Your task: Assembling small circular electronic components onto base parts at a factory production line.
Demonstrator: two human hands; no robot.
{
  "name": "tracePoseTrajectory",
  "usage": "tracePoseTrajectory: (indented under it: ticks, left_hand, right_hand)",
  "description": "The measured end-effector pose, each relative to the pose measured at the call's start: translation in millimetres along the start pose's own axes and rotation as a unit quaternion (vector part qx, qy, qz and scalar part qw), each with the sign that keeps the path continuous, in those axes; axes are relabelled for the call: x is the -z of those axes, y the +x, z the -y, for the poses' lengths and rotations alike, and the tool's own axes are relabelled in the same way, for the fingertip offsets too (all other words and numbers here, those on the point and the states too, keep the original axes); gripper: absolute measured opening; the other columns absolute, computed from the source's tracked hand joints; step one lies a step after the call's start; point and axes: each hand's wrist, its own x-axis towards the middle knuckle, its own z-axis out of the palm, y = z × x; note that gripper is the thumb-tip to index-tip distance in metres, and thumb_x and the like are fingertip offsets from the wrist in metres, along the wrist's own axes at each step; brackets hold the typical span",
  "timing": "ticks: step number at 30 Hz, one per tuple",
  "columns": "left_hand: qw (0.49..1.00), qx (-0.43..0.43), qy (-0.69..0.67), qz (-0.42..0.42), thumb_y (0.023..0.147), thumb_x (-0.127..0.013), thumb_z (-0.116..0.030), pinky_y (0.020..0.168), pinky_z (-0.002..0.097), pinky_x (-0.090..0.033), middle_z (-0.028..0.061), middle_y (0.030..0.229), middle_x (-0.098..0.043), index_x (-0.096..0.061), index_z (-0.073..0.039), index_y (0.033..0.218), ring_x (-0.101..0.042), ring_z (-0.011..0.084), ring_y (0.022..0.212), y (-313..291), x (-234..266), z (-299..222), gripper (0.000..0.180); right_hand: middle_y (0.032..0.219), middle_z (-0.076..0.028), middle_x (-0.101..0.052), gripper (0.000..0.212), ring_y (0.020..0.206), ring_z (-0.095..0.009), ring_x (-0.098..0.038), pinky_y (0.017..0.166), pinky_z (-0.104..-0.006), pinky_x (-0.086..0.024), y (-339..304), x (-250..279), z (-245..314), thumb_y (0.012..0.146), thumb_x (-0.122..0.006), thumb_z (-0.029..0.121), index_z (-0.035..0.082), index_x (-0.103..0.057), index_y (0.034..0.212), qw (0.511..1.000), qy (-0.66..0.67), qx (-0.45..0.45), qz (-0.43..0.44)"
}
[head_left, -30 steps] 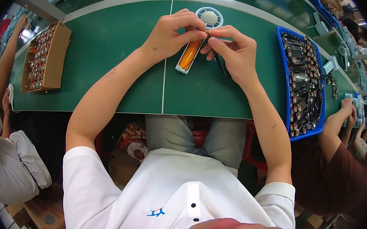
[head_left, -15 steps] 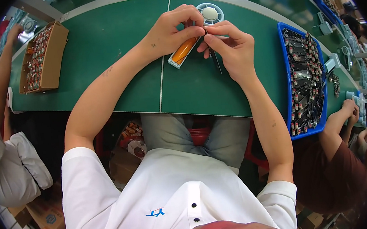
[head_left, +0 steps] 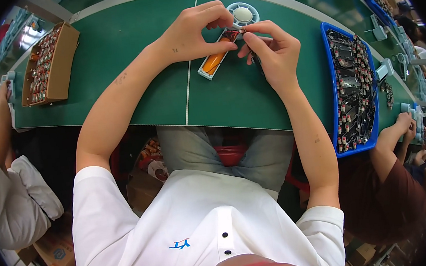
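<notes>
A pale blue handheld fan [head_left: 242,15] lies on the green table, its round head at the far end. In its uncovered handle sits an orange battery cell [head_left: 213,63], with red and dark wires [head_left: 234,33] at the neck. My left hand [head_left: 202,31] is open over the handle, the thumb across it and the fingertips near the fan head. Beside the neck, my right hand [head_left: 274,50] pinches the wire ends between thumb and forefinger. A slim black part [head_left: 256,63] hangs under its fingers, partly hidden by them.
At the right stands a blue tray [head_left: 330,96] of black parts with wires. A cardboard box [head_left: 65,62] full of small metallic-and-orange parts stands at the left. Co-workers sit on both sides, with a hand [head_left: 407,123] at the right table edge.
My left fingers have spread apart from their pinch at the wires, baring the fan's neck. My right hand has shifted slightly right, its fingertips still at the wires.
</notes>
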Motion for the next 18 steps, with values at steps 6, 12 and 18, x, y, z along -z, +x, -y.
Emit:
tracePoseTrajectory:
  ticks: [6, 12, 18]
  left_hand:
    - [0.998, 0.009, 0.036, 0.047, 0.078, -0.079, 0.004, 0.065, 0.0229, -0.049, 0.0028, 0.085, -0.064, -0.066, -0.005, 0.092, -0.057, 0.0150, 0.070, -1.7, 5.1, -2.5, 0.021]
    - [0.999, 0.007, 0.032, 0.033, 0.080, -0.079, 0.003, 0.065, 0.0218, -0.051, 0.0030, 0.083, -0.067, -0.068, -0.004, 0.091, -0.059, 0.0141, 0.069, -2.3, 3.4, -1.1, 0.017]
    - [0.995, 0.089, -0.006, 0.042, 0.083, -0.077, 0.002, 0.068, 0.0209, -0.052, 0.0035, 0.084, -0.069, -0.070, -0.003, 0.091, -0.060, 0.0128, 0.070, 1.2, 6.1, -5.3, 0.012]
  right_hand:
    - [0.088, -0.006, -0.072, 0.011, 0.066, -0.014, -0.069, 0.054, -0.0201, -0.052, -2.3, 1.5, 1.3, 0.088, -0.073, 0.000, 0.002, -0.072, 0.099, 0.998, -0.044, 0.000, -0.037]
    - [0.090, -0.002, -0.072, 0.011, 0.068, -0.013, -0.067, 0.055, -0.0217, -0.051, -0.7, 12.9, -1.4, 0.084, -0.076, -0.001, 0.005, -0.075, 0.094, 0.951, -0.248, 0.184, -0.001]
    - [0.098, 0.001, -0.075, 0.015, 0.070, -0.013, -0.064, 0.060, -0.0234, -0.051, 0.4, 18.0, -4.6, 0.079, -0.079, -0.001, 0.008, -0.078, 0.091, 0.901, -0.341, 0.266, 0.038]
